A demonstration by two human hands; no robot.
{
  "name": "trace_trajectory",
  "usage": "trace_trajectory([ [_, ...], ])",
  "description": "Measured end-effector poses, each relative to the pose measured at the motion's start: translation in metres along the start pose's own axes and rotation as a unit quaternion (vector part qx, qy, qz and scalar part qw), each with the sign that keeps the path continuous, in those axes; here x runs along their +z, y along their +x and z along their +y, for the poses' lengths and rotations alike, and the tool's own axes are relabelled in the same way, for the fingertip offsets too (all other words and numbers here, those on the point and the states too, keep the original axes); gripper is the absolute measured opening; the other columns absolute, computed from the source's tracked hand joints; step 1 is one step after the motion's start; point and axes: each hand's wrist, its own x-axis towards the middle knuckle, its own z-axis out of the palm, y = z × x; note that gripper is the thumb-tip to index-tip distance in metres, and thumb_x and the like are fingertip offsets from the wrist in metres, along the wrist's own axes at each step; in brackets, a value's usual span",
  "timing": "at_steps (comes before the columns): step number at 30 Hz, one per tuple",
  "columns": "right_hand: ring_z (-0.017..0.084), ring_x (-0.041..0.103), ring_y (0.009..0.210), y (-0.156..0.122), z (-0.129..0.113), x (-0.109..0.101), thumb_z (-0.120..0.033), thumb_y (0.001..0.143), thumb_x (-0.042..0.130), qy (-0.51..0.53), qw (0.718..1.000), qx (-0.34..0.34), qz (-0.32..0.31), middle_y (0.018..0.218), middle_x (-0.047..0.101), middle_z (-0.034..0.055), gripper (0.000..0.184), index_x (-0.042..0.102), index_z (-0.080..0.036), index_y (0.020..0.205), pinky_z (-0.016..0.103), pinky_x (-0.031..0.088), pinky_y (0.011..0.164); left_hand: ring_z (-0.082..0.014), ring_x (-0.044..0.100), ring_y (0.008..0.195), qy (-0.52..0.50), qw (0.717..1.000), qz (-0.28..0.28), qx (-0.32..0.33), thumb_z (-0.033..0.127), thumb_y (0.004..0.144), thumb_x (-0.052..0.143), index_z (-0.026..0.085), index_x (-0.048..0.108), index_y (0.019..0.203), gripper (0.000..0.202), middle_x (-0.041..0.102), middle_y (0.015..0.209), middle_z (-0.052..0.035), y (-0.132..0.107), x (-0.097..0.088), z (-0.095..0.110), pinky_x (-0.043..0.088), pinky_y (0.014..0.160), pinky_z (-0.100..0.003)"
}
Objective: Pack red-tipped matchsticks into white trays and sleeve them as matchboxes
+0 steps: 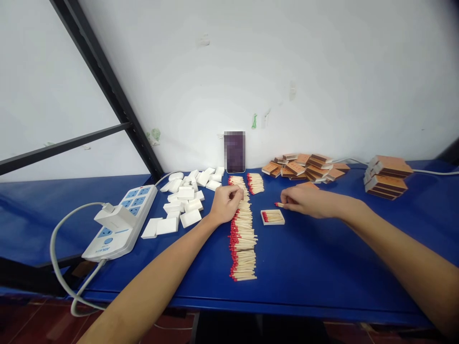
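Observation:
My right hand (300, 199) pinches a match or a few matches (280, 205), red heads pointing left. Just left of it lies a small white matchbox tray (273, 221) with several matches lying in it, heads to the left. My left hand (225, 203) rests at a long column of loose red-headed matches (244, 239). Its fingers are curled closed, and whatever they may hold is hidden. A smaller bunch of matches (256, 184) lies beside the column's far end.
White empty-looking trays (186, 193) lie piled on the left. Orange matchbox sleeves (296, 167) are heaped at the back right, with stacked matchboxes (389, 174) farther right. A phone-like screen (235, 153) leans on the wall. A power strip (124, 234) with cables sits left on the blue table (322, 272).

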Motion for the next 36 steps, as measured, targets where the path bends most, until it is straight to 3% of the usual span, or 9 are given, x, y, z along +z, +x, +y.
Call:
trace_trajectory([
  [21, 0.021, 0.058, 0.073, 0.003, 0.01, 0.011, -0.037, 0.093, 0.04, -0.056, 0.997, -0.052, 0.027, 0.084, 0.064, 0.008, 0.024, 0.054, -0.021, 0.082, 0.031, 0.04, 0.065, -0.0099, 0.04, 0.053, 0.013, 1.0, 0.0, -0.001, 0.031, 0.091, 0.043, 0.014, 0.057, 0.06, 0.038, 0.046, 0.053, 0.0018, 0.0, 0.0, 0.0, 0.03, 0.056, -0.024],
  [29, 0.018, 0.057, 0.068, -0.008, -0.024, -0.004, -0.037, 0.095, 0.04, -0.05, 0.994, -0.064, 0.074, 0.081, 0.064, 0.0054, 0.025, 0.052, -0.022, 0.08, 0.029, 0.036, 0.061, -0.0095, 0.04, 0.053, 0.015, 1.0, 0.002, 0.0, 0.03, 0.091, 0.043, 0.014, 0.057, 0.06, 0.038, 0.046, 0.053, 0.0018, 0.0, 0.0, 0.0, 0.029, 0.055, -0.024],
  [36, 0.02, 0.058, 0.073, -0.016, -0.048, -0.005, -0.031, 0.087, 0.049, 0.031, 0.996, -0.086, -0.011, 0.089, 0.066, 0.0049, 0.014, 0.06, -0.022, 0.084, 0.029, 0.037, 0.062, -0.0092, 0.038, 0.052, 0.008, 1.0, 0.003, 0.0, 0.031, 0.091, 0.044, 0.014, 0.056, 0.059, 0.039, 0.044, 0.052, 0.0022, 0.001, 0.001, 0.0, 0.029, 0.055, -0.024],
])
